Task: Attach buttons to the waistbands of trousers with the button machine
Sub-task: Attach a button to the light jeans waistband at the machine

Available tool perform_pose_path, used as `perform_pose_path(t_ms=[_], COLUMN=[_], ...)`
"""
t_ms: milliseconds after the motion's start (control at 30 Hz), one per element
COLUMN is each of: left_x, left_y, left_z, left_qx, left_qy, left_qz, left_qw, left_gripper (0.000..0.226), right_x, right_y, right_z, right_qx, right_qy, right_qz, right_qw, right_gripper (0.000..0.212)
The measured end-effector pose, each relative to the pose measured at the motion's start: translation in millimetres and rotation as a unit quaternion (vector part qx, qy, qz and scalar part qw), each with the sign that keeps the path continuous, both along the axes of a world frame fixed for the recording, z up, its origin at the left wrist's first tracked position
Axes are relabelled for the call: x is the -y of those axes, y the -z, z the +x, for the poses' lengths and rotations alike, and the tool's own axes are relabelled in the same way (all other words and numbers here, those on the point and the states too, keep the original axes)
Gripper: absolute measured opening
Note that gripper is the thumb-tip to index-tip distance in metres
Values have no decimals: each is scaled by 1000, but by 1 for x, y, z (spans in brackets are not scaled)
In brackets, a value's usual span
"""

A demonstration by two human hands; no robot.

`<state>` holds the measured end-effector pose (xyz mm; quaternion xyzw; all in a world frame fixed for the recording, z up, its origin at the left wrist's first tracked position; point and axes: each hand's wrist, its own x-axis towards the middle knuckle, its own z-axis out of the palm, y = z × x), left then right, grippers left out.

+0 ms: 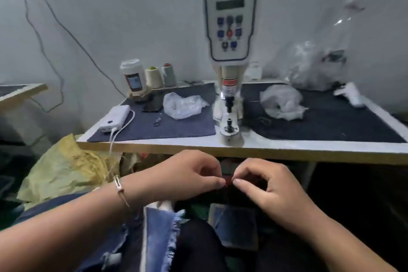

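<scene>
The white button machine (229,55) stands at the table's front edge, its lower die (229,128) bare. Below the table edge, my left hand (189,174) and my right hand (269,185) meet fingertip to fingertip, each pinching a small reddish thing (229,180) between thumb and forefinger; what it is cannot be made out. Blue denim trousers (156,227) with a frayed edge lie on my lap under my left forearm.
On the table (154,146) lie dark mats, a white power bank (114,118) with its cable, crumpled plastic bags (183,105), thread cones (153,76) and a white jar. A yellow cloth (64,165) is heaped at the left. A foot pedal (234,223) sits below.
</scene>
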<state>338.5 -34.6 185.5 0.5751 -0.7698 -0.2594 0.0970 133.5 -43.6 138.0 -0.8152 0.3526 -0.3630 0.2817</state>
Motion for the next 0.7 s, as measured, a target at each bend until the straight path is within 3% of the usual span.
perform_pose_path(t_ms=[100,200,367,533,667,700], left_x=[43,61,30,-32,-62,-67], left_y=[7,29,93,171,215,223], left_z=[-87,-176,-307,-394,-427,-430], left_qx=[9,-2,-16,-29,37,60], left_qy=[96,180,297,353,450,470], left_qz=[37,82,164,273,272,270], left_qw=[995,980,941,894,850,838], left_gripper=[17,17,16,12,43,50], right_x=[-14,-48,-140,-228,-271,-278], right_y=[-5,3,47,118,168,177], right_z=[-83,-169,-295,-342,-351,-352], right_qx=[-33,-66,-53,-83,-192,-221], right_qy=[133,271,510,623,668,670], right_qz=[34,100,221,322,351,354], right_qw=[990,955,830,708,628,614], right_gripper=[13,18,24,26,16,26])
